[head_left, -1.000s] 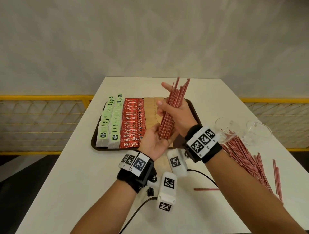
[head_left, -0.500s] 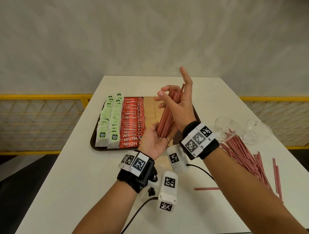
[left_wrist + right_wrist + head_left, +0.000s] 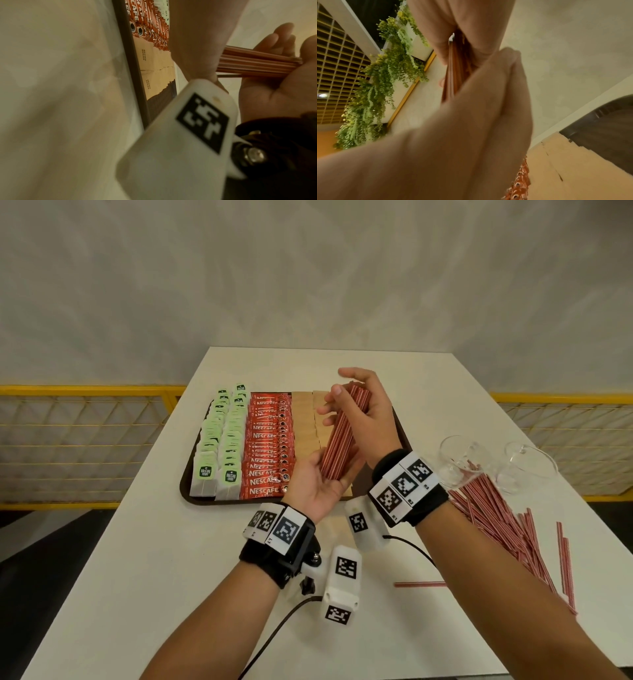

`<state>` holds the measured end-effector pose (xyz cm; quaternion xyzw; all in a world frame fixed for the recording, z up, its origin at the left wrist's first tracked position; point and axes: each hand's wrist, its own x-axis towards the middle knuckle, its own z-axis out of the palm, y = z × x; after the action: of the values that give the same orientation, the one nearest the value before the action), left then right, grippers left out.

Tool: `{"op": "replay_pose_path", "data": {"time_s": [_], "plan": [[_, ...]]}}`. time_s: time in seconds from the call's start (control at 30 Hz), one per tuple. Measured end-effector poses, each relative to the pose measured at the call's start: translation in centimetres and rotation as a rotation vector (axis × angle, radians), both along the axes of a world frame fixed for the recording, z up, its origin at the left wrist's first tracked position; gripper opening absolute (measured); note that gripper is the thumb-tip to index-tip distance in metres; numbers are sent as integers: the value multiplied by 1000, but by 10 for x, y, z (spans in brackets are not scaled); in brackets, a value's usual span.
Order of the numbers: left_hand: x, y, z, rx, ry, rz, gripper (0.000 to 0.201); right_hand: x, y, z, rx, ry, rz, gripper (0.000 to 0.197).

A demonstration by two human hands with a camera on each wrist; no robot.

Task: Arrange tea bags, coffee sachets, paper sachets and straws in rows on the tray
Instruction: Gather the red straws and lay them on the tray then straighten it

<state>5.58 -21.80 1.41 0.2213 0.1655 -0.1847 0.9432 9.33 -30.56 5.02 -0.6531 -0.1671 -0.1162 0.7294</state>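
A dark tray (image 3: 191, 491) holds rows of green tea bags (image 3: 219, 446), red coffee sachets (image 3: 265, 446) and brown paper sachets (image 3: 305, 426). Above its bare right part, both hands hold a slanted bundle of red striped straws (image 3: 340, 440). My left hand (image 3: 315, 491) lies palm up with relaxed fingers, and the bundle's lower end rests against it. My right hand (image 3: 363, 402) curls round the upper end, with its thumb and fingers over the tips. In the left wrist view, the fingers wrap the straw bundle (image 3: 254, 63). In the right wrist view, the straws (image 3: 457, 65) run between the palms.
A heap of loose straws (image 3: 496, 525) lies on the white table at the right, beside two tipped clear glass cups (image 3: 459, 460) (image 3: 527, 467). One single straw (image 3: 419, 584) lies near my right forearm. A yellow railing runs behind the table's edges.
My right hand slid up the bundle to its top end, and the straw tips no longer stick out above it. The bundle leans lower. The left hand stayed under it.
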Motion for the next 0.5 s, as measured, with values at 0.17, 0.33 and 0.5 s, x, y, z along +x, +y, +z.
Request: {"op": "replay_pose_path", "data": {"time_s": [0.17,0.33,0.5], "plan": [[8,-1,2,47,-42,20,29,1,-2,-21,-7,204,85,49],[13,-7,12,104,-6,35,34,-3,-5,-28,-111,331,169,16],[20,-10,13,263,-24,-53,36,30,-26,-30,262,668,199,13]]}}
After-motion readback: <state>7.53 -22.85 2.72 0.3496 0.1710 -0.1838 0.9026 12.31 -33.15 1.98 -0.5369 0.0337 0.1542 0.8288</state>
